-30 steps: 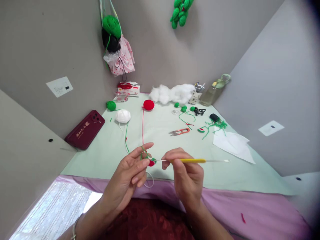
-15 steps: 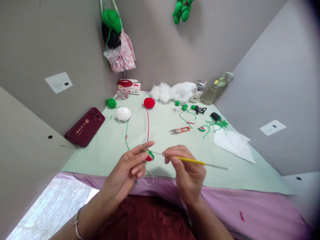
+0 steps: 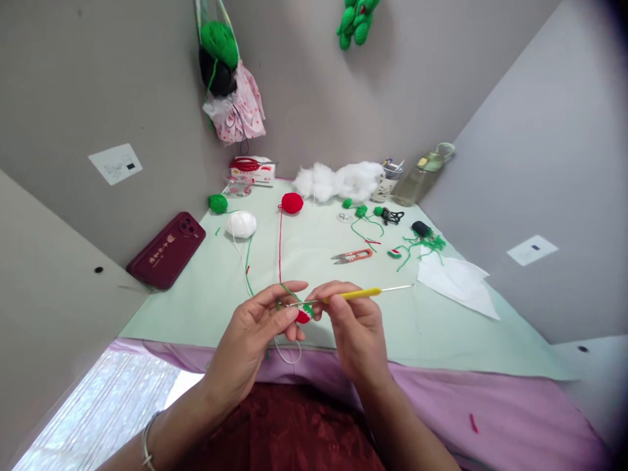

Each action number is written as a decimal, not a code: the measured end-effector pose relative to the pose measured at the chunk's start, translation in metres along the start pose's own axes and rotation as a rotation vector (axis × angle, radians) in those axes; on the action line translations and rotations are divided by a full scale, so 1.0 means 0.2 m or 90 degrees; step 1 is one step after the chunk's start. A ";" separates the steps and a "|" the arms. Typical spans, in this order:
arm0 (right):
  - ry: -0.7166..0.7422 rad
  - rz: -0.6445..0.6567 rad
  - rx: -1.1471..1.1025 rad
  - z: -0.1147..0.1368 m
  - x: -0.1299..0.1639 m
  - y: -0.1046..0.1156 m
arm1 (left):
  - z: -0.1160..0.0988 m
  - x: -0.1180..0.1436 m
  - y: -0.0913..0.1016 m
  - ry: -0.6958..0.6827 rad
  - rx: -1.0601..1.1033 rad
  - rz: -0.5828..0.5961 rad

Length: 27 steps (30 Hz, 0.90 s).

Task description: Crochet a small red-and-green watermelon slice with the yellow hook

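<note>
The left hand (image 3: pixel 255 333) pinches a small red-and-green crochet piece (image 3: pixel 304 314) between thumb and fingers, green yarn (image 3: pixel 289 292) looped over its forefinger. Just to its right, the right hand (image 3: pixel 354 327) grips a yellow-handled crochet hook (image 3: pixel 352 295), tip at the piece. Steady yarn tension and a small hook movement would likely keep the stitch even.

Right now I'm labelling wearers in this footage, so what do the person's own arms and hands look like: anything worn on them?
Both forearms are bare, with no sleeves in view. The left hand has a thin silver bangle at the wrist. The right hand shows no ring, glove or band.
</note>
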State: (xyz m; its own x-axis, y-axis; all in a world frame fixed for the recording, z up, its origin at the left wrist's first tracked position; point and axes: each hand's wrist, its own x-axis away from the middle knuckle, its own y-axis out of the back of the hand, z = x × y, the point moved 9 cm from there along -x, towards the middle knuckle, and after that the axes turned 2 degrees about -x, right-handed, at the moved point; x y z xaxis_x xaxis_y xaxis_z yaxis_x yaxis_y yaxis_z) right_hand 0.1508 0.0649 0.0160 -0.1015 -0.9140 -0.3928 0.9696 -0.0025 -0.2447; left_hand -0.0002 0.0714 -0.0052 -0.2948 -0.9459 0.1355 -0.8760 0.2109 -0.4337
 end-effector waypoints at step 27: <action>0.484 0.112 0.506 0.29 0.20 -0.22 | -0.09 0.09 0.13 -0.215 -0.216 -0.146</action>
State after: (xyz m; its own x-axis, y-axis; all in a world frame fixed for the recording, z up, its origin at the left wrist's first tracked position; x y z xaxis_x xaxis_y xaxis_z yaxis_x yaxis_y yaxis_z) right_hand 0.1179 0.0056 0.0621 0.2059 -0.4412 -0.8735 0.8229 -0.4050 0.3985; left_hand -0.0348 0.0638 0.0024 0.0084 -0.9921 -0.1254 -0.9944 0.0050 -0.1059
